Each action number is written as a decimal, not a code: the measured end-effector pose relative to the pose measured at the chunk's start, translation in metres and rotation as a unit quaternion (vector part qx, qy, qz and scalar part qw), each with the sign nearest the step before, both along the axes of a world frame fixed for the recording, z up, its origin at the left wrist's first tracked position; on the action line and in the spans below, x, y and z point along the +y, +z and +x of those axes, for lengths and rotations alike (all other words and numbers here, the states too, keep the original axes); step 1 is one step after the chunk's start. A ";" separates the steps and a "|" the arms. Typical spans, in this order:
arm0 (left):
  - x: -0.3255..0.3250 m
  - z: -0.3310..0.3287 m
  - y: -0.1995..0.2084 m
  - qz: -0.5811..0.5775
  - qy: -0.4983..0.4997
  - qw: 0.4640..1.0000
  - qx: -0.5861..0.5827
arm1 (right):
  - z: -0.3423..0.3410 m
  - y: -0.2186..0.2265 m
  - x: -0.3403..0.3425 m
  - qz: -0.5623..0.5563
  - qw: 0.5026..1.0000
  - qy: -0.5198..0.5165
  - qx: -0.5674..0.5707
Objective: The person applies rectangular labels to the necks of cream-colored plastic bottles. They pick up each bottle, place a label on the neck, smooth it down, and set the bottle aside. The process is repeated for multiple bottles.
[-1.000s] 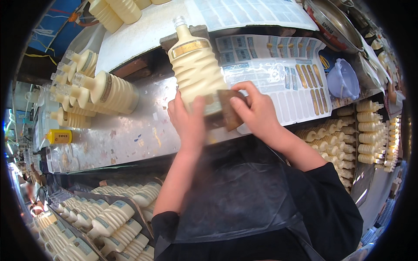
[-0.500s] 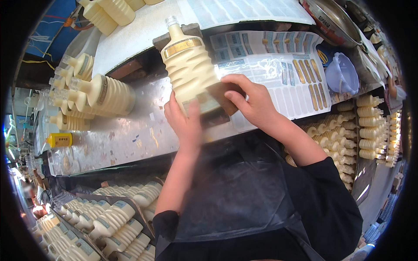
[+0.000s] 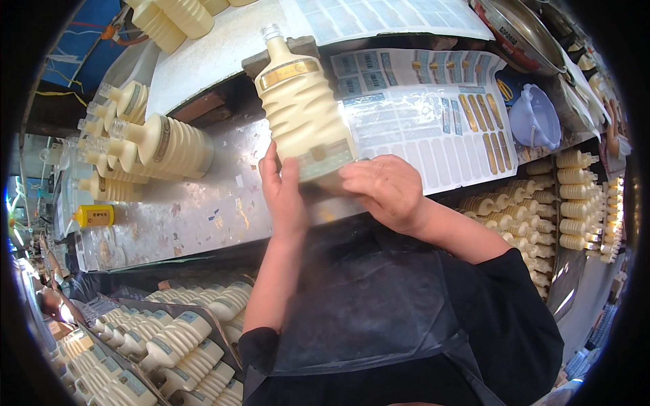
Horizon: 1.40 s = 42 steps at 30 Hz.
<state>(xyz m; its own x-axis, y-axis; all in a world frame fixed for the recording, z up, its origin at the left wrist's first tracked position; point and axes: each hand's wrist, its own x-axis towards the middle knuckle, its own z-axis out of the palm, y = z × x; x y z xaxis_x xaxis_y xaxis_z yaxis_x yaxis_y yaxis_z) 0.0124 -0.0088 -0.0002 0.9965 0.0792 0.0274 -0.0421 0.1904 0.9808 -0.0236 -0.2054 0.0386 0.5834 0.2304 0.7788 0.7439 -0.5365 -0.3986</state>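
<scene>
A cream bottle [image 3: 298, 105] with wavy ribs, a clear capped neck and a gold band lies tilted on the bench, its shoulder against a dark block [image 3: 256, 65]. Around its lower left side my left hand [image 3: 281, 193] is closed, thumb on the front. A grey-green label [image 3: 325, 160] covers the bottle's lower front. At the lower right corner of that label, my right hand [image 3: 386, 189] has its fingers bent together. Its thumb and palm are hidden, and whatever it may hold cannot be made out.
Label sheets [image 3: 433, 128] lie right of the bottle, beside a lilac bucket [image 3: 533, 116]. Several cream bottles [image 3: 166, 145] and a yellow container [image 3: 93, 216] stand on the metal bench [image 3: 176, 230] at left. Racked bottles [image 3: 179, 338] fill the lower left; more [image 3: 514, 216] lie at right.
My right hand has moved down from the bottle's right side to its bottom corner and turned over. The flat brown piece it held no longer shows clearly. The label's front is uncovered.
</scene>
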 end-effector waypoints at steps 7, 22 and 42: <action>0.005 0.000 0.007 -0.106 0.006 0.994 0.031 | 0.009 0.028 0.008 -0.106 0.994 0.001 -0.035; 0.018 -0.004 0.006 -0.200 -0.011 0.977 0.074 | 0.016 0.063 0.064 -0.223 0.974 -0.023 -0.038; -0.007 0.004 0.024 0.266 0.059 0.961 -0.042 | 0.023 0.063 0.028 -0.094 0.941 -0.172 0.277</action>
